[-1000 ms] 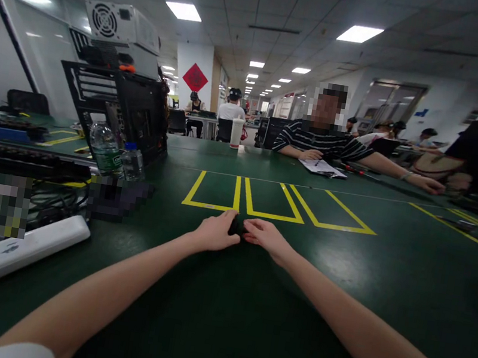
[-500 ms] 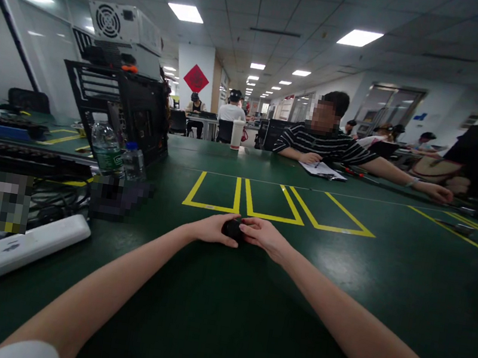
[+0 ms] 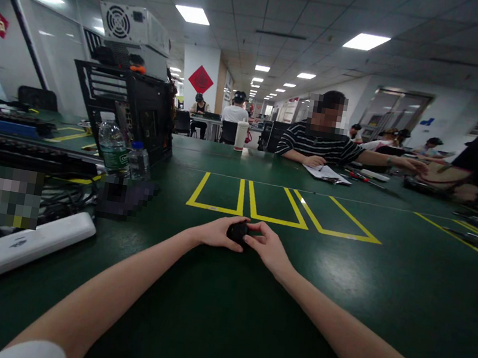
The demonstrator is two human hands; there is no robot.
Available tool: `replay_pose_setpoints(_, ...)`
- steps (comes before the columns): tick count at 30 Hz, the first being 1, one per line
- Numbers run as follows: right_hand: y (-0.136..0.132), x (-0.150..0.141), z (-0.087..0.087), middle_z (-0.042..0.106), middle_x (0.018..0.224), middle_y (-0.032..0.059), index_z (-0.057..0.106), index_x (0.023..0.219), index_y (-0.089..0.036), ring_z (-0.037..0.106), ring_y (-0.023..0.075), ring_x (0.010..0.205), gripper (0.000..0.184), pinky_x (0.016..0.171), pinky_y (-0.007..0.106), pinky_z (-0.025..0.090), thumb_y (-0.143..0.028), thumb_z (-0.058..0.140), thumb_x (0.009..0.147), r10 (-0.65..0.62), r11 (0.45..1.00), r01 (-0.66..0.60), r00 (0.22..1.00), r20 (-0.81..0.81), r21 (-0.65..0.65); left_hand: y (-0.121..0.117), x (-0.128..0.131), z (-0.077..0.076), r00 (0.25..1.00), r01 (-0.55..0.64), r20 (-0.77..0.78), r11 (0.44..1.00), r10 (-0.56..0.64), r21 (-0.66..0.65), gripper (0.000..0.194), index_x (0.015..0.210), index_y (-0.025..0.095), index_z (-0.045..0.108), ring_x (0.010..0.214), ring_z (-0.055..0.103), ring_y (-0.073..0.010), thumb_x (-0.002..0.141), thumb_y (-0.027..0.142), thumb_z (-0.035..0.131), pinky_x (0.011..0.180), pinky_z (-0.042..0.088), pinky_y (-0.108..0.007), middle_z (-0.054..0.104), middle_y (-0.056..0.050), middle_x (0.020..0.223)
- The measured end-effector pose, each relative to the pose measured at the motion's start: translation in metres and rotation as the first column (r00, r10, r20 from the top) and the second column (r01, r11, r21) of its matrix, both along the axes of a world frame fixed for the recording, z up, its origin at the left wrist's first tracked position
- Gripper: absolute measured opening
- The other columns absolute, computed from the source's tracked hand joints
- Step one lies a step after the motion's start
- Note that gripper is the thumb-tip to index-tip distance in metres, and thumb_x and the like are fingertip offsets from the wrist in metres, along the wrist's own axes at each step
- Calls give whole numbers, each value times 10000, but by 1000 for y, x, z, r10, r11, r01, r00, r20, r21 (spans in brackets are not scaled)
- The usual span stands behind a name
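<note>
Black is the one object (image 3: 237, 232) two hands (image 3: 216, 232) (image 3: 269, 248) hold.

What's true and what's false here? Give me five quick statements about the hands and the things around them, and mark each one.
1. The left hand and the right hand are both at the same small black object. True.
2. The hands are inside one of the yellow outlines. False: they are on the near side of the yellow outlines.
3. A white cup stands toward the far side of the green table. True.
4. The blue-capped bottle lies on its side at the right. False: the blue-capped bottle stands upright at the left, next to a green-labelled bottle.
5. The person across the table wears a striped top. True.
</note>
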State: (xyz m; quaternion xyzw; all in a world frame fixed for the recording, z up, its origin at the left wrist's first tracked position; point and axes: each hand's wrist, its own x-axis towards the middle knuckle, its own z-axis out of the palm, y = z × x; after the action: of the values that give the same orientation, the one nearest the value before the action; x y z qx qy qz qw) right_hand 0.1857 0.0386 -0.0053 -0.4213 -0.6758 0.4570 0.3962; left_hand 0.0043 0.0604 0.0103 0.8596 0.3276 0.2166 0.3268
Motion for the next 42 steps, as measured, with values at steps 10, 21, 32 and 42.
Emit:
replay_pose_setpoints(10, -25, 2, 6, 549, 941, 7, 513, 902, -216, 533, 159, 928, 176, 839, 334, 431, -283, 527, 740, 81, 995, -74, 992, -100, 64, -37, 7, -5, 994, -58, -63, 914, 91, 402, 651, 1238, 246, 187, 1141, 359, -235, 717, 333, 568, 971, 223, -426, 373, -76, 1232)
replay_pose_setpoints(21, -13, 7, 3, 526, 995, 25, 465, 943, -203, 540, 165, 918, 279, 844, 366, 416, -301, 573, 706, 143, 986, -150, 984, -105, -67, -39, 8, -2, 993, -53, -76, 910, 92, 411, 603, 1232, 235, 194, 1132, 361, -236, 741, 348, 523, 971, 215, -418, 388, -75, 1214)
replay_pose_setpoints(32, -14, 9, 8, 526, 921, -2, 469, 855, -216, 526, 158, 915, 160, 827, 341, 418, -300, 537, 737, 190, 978, -200, 971, -145, -52, -39, 5, -2, 996, -28, -69, 907, 63, 420, 627, 1246, 234, 177, 1140, 347, -216, 741, 339, 533, 991, 207, -389, 366, -63, 1233)
replay_pose_setpoints(42, -11, 10, 7, 500, 997, 20, 447, 922, -208, 526, 168, 937, 232, 836, 354, 419, -271, 557, 727, 221, 971, -228, 970, -97, -66, -38, 3, -2, 994, -7, -95, 900, 53, 436, 645, 1255, 218, 166, 1156, 321, -228, 744, 372, 529, 992, 206, -397, 340, -80, 1257)
